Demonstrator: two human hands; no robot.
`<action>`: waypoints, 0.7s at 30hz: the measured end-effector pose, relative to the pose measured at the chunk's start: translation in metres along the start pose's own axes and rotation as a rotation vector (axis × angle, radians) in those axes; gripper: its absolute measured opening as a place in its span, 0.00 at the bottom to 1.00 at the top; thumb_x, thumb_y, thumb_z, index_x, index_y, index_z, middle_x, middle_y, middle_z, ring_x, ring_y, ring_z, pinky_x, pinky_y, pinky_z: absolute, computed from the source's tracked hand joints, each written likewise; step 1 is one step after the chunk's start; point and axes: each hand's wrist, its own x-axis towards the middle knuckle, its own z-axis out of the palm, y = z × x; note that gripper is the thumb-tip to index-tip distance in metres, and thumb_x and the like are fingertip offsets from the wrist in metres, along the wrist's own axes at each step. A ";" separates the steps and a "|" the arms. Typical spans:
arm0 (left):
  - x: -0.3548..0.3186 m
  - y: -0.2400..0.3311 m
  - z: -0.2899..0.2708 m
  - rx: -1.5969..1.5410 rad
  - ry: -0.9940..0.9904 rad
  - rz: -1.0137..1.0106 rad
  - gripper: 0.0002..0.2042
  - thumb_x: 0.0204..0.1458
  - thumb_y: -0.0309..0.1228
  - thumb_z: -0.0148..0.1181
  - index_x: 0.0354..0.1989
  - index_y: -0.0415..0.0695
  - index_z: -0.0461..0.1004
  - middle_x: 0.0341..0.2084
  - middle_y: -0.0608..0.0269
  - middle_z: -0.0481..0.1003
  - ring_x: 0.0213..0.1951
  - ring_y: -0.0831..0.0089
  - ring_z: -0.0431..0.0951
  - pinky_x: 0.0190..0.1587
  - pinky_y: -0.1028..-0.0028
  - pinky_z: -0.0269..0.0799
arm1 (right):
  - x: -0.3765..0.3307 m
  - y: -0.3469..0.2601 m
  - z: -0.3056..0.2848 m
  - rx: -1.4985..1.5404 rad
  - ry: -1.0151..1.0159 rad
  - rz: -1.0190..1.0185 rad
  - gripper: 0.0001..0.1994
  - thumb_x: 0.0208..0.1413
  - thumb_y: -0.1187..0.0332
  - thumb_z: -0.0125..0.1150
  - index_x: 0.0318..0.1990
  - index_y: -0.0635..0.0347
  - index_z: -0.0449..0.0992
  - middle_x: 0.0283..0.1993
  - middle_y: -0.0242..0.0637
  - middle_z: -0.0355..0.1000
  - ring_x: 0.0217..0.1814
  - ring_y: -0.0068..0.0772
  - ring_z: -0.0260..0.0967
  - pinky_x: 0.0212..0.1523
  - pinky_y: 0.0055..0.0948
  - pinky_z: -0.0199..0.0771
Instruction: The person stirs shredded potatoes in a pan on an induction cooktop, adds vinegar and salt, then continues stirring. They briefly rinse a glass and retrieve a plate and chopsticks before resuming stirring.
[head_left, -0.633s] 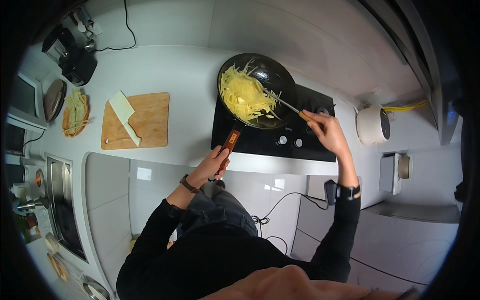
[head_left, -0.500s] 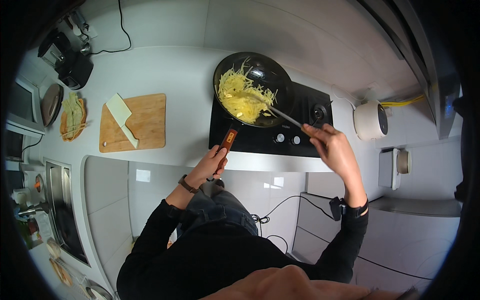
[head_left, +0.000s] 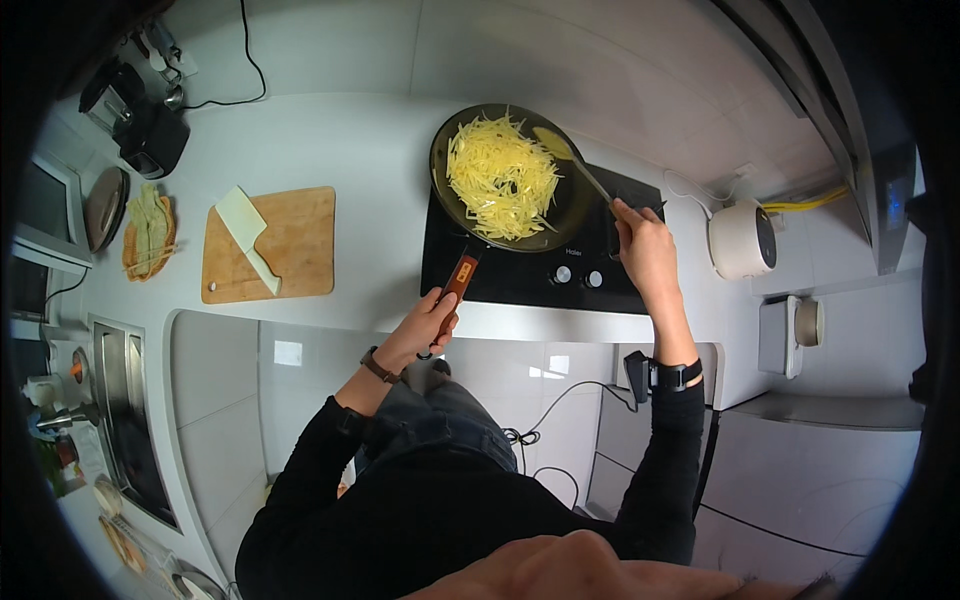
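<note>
A dark wok (head_left: 572,205) sits on the black gas stove (head_left: 510,284), full of thin pale-yellow shreds (head_left: 500,175) that look like shredded potato. My left hand (head_left: 425,328) is wrapped round the wok's reddish-brown handle (head_left: 463,274). In my right hand (head_left: 647,248) is the end of a long-handled spatula (head_left: 590,180), gripped from above. Its broad head lies inside the wok at the far right, against the inner wall and beside the shreds. A few shreds cling to the right side of the wok's bottom.
Left of the stove, a white cleaver (head_left: 245,235) lies on a wooden cutting board (head_left: 305,240). Further left are a wicker basket (head_left: 150,240) of greens, a pot lid (head_left: 105,210) and a black blender (head_left: 150,140). A white rice cooker (head_left: 741,240) stands right of the stove; a sink (head_left: 130,420) is at the left.
My right hand has moved a little left and up. The spatula head has gone from the middle of the shreds to the wok's far right side, and the shreds are spread more widely.
</note>
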 end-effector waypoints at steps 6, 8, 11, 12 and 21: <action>0.002 -0.002 -0.002 0.009 -0.008 -0.006 0.16 0.75 0.45 0.43 0.54 0.45 0.67 0.26 0.70 0.68 0.18 0.84 0.63 0.17 0.80 0.59 | 0.030 -0.010 0.063 0.285 -0.030 -0.109 0.16 0.62 0.72 0.63 0.56 0.61 0.81 0.43 0.54 0.79 0.45 0.60 0.77 0.48 0.49 0.78; 0.002 -0.002 -0.002 0.005 -0.007 -0.018 0.16 0.75 0.45 0.43 0.55 0.45 0.66 0.26 0.70 0.68 0.18 0.84 0.63 0.17 0.80 0.59 | 0.024 -0.010 0.068 0.343 -0.126 -0.195 0.17 0.62 0.73 0.63 0.58 0.63 0.79 0.41 0.53 0.77 0.44 0.60 0.75 0.47 0.49 0.76; 0.002 -0.002 -0.002 0.020 -0.001 0.000 0.17 0.76 0.45 0.42 0.56 0.45 0.66 0.27 0.69 0.67 0.18 0.84 0.63 0.16 0.80 0.59 | 0.006 0.004 0.040 0.276 -0.270 -0.340 0.20 0.61 0.72 0.64 0.61 0.56 0.79 0.39 0.47 0.72 0.40 0.56 0.74 0.42 0.48 0.75; 0.002 -0.002 -0.001 0.013 -0.002 -0.007 0.17 0.76 0.45 0.42 0.56 0.45 0.66 0.27 0.69 0.67 0.18 0.84 0.63 0.16 0.80 0.59 | 0.001 0.009 0.025 0.236 -0.319 -0.387 0.20 0.61 0.72 0.65 0.62 0.55 0.79 0.39 0.46 0.71 0.40 0.54 0.74 0.42 0.47 0.75; 0.004 -0.004 -0.003 -0.005 -0.012 0.001 0.17 0.76 0.44 0.42 0.58 0.44 0.66 0.28 0.69 0.68 0.18 0.85 0.64 0.16 0.81 0.60 | -0.023 0.007 -0.096 -0.187 -0.307 -0.351 0.21 0.58 0.75 0.64 0.58 0.44 0.82 0.41 0.36 0.72 0.31 0.44 0.75 0.33 0.40 0.79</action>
